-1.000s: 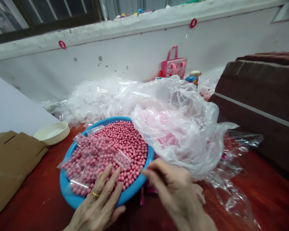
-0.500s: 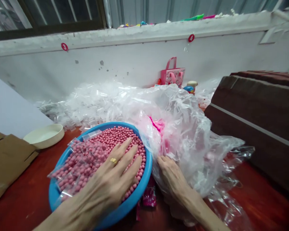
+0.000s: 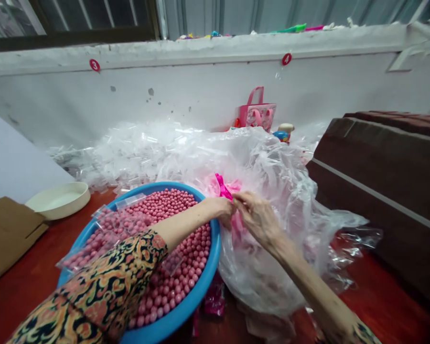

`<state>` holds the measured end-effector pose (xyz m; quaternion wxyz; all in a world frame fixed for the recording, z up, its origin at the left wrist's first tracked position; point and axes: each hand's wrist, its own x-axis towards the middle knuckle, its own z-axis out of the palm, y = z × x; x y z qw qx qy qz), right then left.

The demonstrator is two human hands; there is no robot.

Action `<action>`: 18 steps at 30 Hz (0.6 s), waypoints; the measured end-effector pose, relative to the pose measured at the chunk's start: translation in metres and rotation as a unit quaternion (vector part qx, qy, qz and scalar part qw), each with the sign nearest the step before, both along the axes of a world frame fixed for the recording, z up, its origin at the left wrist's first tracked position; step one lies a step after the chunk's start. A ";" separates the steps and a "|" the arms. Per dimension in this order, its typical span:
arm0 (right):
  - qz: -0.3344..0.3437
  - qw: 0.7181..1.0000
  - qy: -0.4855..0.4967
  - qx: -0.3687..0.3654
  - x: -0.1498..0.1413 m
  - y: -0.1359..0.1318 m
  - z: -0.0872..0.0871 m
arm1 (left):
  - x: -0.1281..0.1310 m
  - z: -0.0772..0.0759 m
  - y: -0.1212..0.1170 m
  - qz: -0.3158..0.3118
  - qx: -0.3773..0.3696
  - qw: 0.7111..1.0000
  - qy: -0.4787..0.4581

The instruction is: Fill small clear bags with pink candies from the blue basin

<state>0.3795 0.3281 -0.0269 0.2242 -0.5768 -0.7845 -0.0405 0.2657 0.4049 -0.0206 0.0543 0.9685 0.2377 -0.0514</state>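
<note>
A blue basin (image 3: 186, 306) full of small pink balls (image 3: 175, 210) sits on the red table, with several small clear packets of balls (image 3: 111, 229) lying on the left of the heap. Right of it lies a big crumpled clear plastic bag (image 3: 283, 191) with pink contents. My left hand (image 3: 220, 210) reaches across the basin and meets my right hand (image 3: 254, 215) at the bag's near side. Both pinch the bag's neck beside a bright pink tie (image 3: 222, 186).
A heap of empty clear packets (image 3: 136, 148) lines the white wall. A cream shallow dish (image 3: 59, 198) and brown cardboard (image 3: 7, 229) lie at left. A dark brown box (image 3: 383, 181) stands at right. A pink toy bag (image 3: 256, 112) is at the back.
My left hand lifted off the balls and moved right to the bag. My right hand rose from the bag's lower edge to the pink tie. The view tilted slightly.
</note>
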 end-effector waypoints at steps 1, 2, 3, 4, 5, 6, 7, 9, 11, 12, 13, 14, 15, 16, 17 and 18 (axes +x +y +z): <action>-0.011 1.000 -0.014 0.005 0.003 0.008 -0.004 | 0.001 0.001 0.001 -0.003 -0.009 0.999 0.031; -0.015 0.999 -0.033 0.004 0.007 0.014 -0.011 | 0.001 0.003 0.002 -0.004 -0.016 0.999 0.050; -0.020 0.998 -0.053 0.003 0.012 0.017 -0.018 | 0.000 0.004 0.003 -0.004 -0.022 0.998 0.064; -0.026 0.997 -0.073 0.004 0.018 0.017 -0.026 | -0.002 0.005 0.003 -0.003 -0.028 0.997 0.072; -0.033 0.995 -0.093 0.007 0.023 0.017 -0.032 | -0.004 0.006 0.003 -0.003 -0.033 0.997 0.074; -0.041 0.993 -0.110 0.012 0.027 0.015 -0.037 | -0.006 0.007 0.002 -0.003 -0.037 0.997 0.068; -0.049 0.991 -0.124 0.017 0.030 0.014 -0.040 | -0.010 0.008 0.001 -0.003 -0.039 0.998 0.054; -0.060 0.987 -0.146 0.026 0.032 0.014 -0.043 | -0.020 0.015 -0.002 -0.001 -0.035 0.999 0.002; -0.060 0.986 -0.155 0.031 0.028 0.019 -0.041 | -0.036 0.027 -0.008 0.009 -0.021 0.998 -0.063; -0.054 0.986 -0.154 0.034 0.025 0.023 -0.039 | -0.047 0.035 -0.013 0.017 -0.010 0.995 -0.096; -0.044 0.987 -0.148 0.039 0.020 0.027 -0.036 | -0.060 0.043 -0.019 0.027 0.001 0.992 -0.126; -0.031 0.989 -0.137 0.045 0.015 0.030 -0.032 | -0.075 0.052 -0.026 0.036 0.009 0.988 -0.150; -0.018 0.991 -0.124 0.052 0.008 0.033 -0.028 | -0.090 0.059 -0.034 0.051 0.021 0.983 -0.173; -0.005 0.992 -0.107 0.059 0.001 0.034 -0.022 | -0.106 0.065 -0.044 0.062 0.026 0.980 -0.186; 0.009 0.994 -0.087 0.067 -0.007 0.032 -0.015 | -0.122 0.069 -0.053 0.065 0.023 0.980 -0.189; 0.021 0.995 -0.066 0.074 -0.015 0.028 -0.008 | -0.137 0.070 -0.063 0.074 0.025 0.978 -0.192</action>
